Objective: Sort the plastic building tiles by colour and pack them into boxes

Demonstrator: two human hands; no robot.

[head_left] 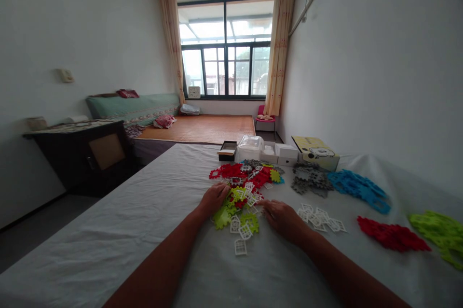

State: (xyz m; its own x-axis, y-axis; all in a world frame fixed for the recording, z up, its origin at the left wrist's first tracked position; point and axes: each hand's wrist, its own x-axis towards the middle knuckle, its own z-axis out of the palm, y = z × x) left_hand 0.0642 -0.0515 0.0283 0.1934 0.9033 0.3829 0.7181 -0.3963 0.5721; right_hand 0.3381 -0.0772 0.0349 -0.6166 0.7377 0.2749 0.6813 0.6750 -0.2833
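Note:
A mixed pile of flat plastic building pieces lies on the grey sheet, with red pieces (259, 178), yellow-green pieces (224, 216) and white window-shaped pieces (245, 231). My left hand (214, 199) is at the pile's left edge, its fingers curled beside the yellow-green pieces; what they hold, if anything, is hidden. At the right edge, my right hand (278, 215) has its fingertips pinched together at a white window-shaped piece (254, 198). More white window-shaped pieces (321, 218) form a separate group right of that hand.
Sorted heaps of grey (311, 180), blue (360, 189), red (392, 234) and yellow-green pieces (439, 233) lie to the right. Behind the pile stand a black box (227, 150), a clear plastic container (250, 147), white boxes (287, 154) and a yellow box (316, 152).

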